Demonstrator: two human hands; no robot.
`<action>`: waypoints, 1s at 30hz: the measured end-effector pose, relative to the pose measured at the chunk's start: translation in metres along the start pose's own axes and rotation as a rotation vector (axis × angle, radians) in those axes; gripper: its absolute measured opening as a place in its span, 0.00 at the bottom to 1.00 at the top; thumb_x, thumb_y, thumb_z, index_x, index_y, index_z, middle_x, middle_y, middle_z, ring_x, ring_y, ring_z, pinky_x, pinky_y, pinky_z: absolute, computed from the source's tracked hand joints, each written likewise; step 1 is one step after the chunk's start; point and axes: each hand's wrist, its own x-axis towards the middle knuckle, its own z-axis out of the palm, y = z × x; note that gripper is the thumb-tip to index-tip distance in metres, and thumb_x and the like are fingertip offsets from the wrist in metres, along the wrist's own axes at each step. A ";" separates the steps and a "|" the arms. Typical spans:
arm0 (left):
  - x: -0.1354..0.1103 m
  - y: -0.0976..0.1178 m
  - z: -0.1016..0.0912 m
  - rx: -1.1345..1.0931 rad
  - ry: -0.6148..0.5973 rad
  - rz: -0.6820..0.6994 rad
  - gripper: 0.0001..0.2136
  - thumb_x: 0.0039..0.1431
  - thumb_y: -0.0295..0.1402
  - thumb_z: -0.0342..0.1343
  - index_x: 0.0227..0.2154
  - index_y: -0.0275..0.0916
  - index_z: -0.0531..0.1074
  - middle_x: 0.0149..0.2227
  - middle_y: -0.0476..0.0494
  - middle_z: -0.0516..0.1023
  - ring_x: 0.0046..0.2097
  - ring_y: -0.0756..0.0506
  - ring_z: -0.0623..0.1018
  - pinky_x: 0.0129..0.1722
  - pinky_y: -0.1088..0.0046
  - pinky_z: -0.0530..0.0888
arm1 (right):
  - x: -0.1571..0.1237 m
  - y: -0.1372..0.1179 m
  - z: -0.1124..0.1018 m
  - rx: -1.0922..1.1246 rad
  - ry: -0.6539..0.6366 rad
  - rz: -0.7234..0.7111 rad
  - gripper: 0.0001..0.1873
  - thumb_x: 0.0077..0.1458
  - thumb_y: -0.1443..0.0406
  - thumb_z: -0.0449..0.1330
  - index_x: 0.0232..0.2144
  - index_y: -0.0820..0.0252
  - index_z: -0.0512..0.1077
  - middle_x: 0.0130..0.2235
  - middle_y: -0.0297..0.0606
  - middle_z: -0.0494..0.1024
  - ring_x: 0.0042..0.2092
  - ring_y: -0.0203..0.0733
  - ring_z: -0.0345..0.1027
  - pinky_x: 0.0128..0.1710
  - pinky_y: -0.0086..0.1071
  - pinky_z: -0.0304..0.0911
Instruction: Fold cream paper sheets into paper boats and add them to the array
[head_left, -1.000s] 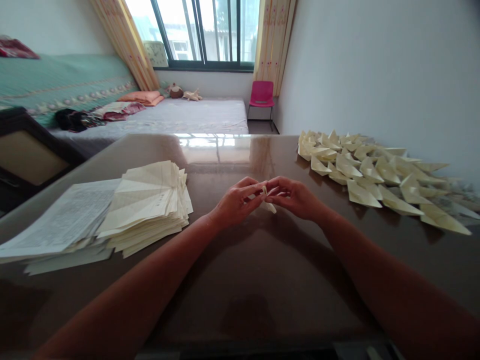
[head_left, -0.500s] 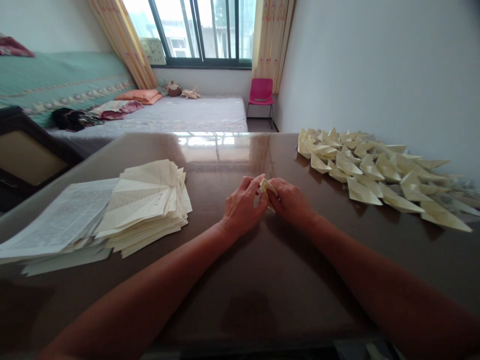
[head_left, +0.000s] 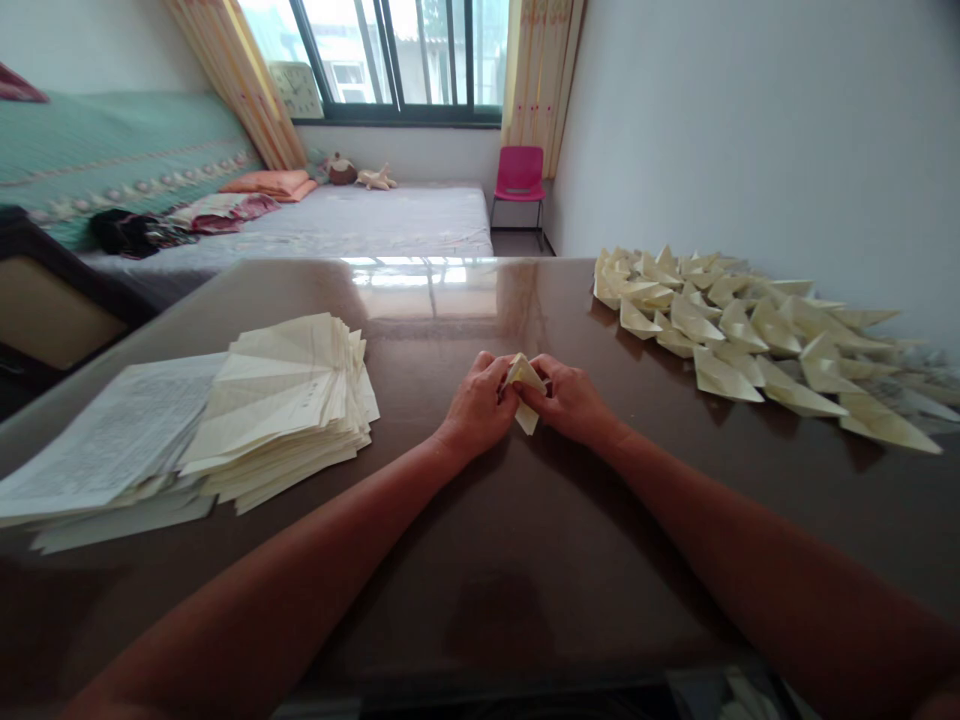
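Note:
A small piece of folded cream paper is held between my two hands over the middle of the brown table. Its peak points away from me, and a pointed flap hangs toward me below my fingers. My left hand grips its left side with fingers bent around it. From the other side my right hand pinches it, thumb on the near face. Parts of the paper are hidden behind the fingers. Off to the right sits a pile of folded paper boats in the same cream colour.
On the left of the glossy table lies a stack of cream sheets, beside printed white sheets. Beyond the table are a bed and a pink chair. A wall runs along the right.
The folded paper has turned between my hands; its peaked face and lower flap now show more. Both hands have shifted their grip around it. The view has tilted down slightly.

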 end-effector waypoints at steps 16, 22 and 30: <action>0.003 -0.016 -0.002 0.128 -0.136 -0.042 0.09 0.46 0.23 0.52 0.30 0.42 0.64 0.32 0.51 0.70 0.31 0.49 0.69 0.30 0.74 0.64 | 0.002 0.013 -0.004 -0.308 -0.019 -0.055 0.08 0.51 0.64 0.58 0.37 0.55 0.71 0.38 0.35 0.75 0.31 0.37 0.66 0.30 0.28 0.55; -0.001 -0.015 -0.012 0.250 -0.159 0.029 0.10 0.47 0.25 0.53 0.33 0.42 0.64 0.34 0.49 0.71 0.36 0.46 0.70 0.33 0.72 0.65 | 0.002 0.016 -0.016 -0.284 -0.106 -0.274 0.08 0.49 0.72 0.56 0.33 0.57 0.69 0.36 0.34 0.71 0.37 0.37 0.65 0.35 0.27 0.56; 0.004 -0.021 -0.037 0.347 -0.405 0.257 0.05 0.56 0.30 0.50 0.34 0.43 0.70 0.39 0.50 0.73 0.38 0.48 0.73 0.34 0.74 0.66 | 0.005 0.029 -0.026 -0.225 -0.297 -0.324 0.08 0.50 0.70 0.58 0.35 0.56 0.73 0.38 0.34 0.72 0.33 0.34 0.63 0.33 0.26 0.55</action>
